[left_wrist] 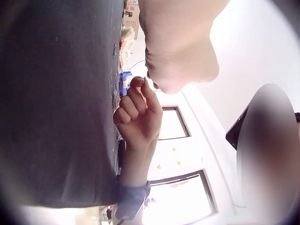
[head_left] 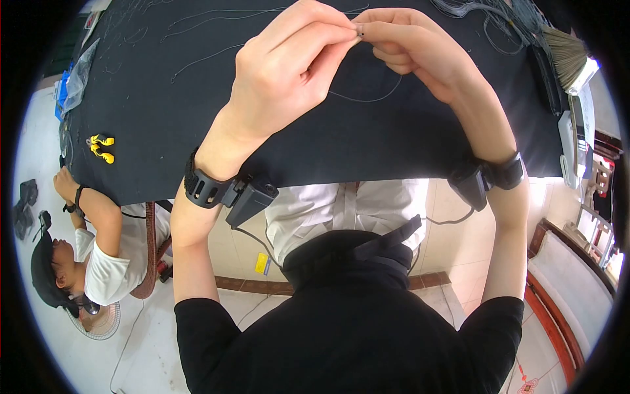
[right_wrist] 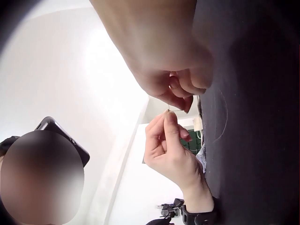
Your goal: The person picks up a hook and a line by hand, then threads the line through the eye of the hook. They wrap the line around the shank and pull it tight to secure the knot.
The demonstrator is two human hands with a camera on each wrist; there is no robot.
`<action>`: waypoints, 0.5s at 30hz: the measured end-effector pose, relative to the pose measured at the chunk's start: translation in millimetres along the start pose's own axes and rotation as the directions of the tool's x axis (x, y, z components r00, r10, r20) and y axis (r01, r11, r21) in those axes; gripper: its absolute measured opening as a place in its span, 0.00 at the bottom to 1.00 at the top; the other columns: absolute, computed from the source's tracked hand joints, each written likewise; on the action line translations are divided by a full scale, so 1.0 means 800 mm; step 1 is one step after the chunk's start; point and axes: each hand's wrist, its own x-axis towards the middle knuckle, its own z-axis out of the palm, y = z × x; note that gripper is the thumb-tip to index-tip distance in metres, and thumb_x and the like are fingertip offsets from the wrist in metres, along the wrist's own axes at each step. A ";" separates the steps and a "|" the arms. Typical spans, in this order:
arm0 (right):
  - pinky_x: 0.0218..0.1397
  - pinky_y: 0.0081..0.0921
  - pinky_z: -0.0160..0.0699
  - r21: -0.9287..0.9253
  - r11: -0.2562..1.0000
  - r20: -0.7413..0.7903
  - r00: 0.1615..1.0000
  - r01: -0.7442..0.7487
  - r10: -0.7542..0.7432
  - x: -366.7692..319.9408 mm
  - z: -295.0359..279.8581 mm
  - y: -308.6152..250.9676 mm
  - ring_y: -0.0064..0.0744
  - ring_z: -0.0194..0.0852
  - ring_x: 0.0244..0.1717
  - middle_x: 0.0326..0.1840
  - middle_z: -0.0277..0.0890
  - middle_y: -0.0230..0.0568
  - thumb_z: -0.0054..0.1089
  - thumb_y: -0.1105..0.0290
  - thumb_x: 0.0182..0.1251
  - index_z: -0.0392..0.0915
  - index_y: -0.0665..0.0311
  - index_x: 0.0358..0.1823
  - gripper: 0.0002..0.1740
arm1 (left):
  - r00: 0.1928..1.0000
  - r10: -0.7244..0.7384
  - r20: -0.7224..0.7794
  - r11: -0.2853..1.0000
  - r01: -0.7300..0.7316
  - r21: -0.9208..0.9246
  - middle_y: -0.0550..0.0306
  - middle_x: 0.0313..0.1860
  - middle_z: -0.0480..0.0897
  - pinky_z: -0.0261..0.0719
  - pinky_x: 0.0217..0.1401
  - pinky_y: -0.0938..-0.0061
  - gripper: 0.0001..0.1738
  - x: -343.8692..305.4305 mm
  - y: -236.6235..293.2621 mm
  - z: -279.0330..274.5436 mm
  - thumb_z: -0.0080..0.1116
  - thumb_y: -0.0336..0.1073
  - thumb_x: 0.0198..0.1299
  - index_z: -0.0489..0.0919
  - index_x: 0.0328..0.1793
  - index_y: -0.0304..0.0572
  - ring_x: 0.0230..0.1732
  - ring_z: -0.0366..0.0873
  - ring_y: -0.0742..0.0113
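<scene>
My left hand [head_left: 282, 69] and right hand [head_left: 423, 52] meet fingertip to fingertip above the far part of the black-covered table [head_left: 164, 131]. Each pinches a thin grey cord between thumb and forefinger. A tiny dark spot shows where the fingertips come together. Below the hands, a loop of the cord [head_left: 369, 100] hangs in a curve over the cloth. From the right wrist view, a fine strand [right_wrist: 176, 110] spans the small gap between the two pinches. The right hand's other fingers are curled in toward the palm.
More thin cords [head_left: 216, 20] with small end loops lie at the far left. A tangled bundle of cords [head_left: 472, 10] and a brush [head_left: 566, 56] are at the far right. Small yellow shoe-shaped pieces [head_left: 102, 150] lie near the left edge, beside another seated person [head_left: 98, 256].
</scene>
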 end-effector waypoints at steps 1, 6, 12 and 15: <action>0.18 0.13 0.40 -0.063 0.998 -0.007 1.000 0.027 -0.027 0.000 -0.001 0.002 0.10 0.44 0.15 0.15 0.55 0.19 0.52 0.69 0.64 0.77 0.67 0.35 0.09 | 1.000 -0.006 -0.005 1.000 0.006 0.004 0.56 0.32 0.81 0.75 0.28 0.85 0.08 0.000 -0.001 0.000 0.63 0.17 0.45 0.80 0.32 0.33 0.28 0.78 0.71; 0.17 0.12 0.37 -0.273 0.957 -0.085 0.988 0.102 -0.130 -0.003 0.007 0.008 0.08 0.40 0.14 0.14 0.52 0.16 0.53 0.65 0.64 0.77 0.64 0.38 0.10 | 0.991 -0.040 -0.127 0.999 0.044 0.026 0.52 0.29 0.79 0.75 0.28 0.79 0.08 0.003 -0.002 0.003 0.61 0.16 0.42 0.78 0.29 0.32 0.27 0.77 0.63; 0.18 0.14 0.40 -0.139 0.990 -0.057 0.997 0.040 -0.049 -0.005 0.008 -0.006 0.11 0.45 0.16 0.15 0.56 0.20 0.51 0.70 0.65 0.76 0.68 0.34 0.08 | 0.995 -0.055 -0.087 0.997 0.059 0.042 0.54 0.31 0.80 0.76 0.29 0.82 0.07 0.003 -0.002 -0.003 0.61 0.17 0.44 0.79 0.31 0.33 0.28 0.78 0.67; 0.17 0.14 0.40 -0.009 0.999 -0.085 0.996 0.040 -0.041 -0.005 0.002 -0.008 0.11 0.45 0.15 0.15 0.56 0.20 0.52 0.70 0.64 0.76 0.68 0.33 0.08 | 0.999 -0.039 -0.031 0.999 0.039 0.009 0.56 0.32 0.81 0.76 0.29 0.85 0.08 0.001 -0.003 -0.002 0.62 0.17 0.45 0.80 0.32 0.33 0.28 0.78 0.71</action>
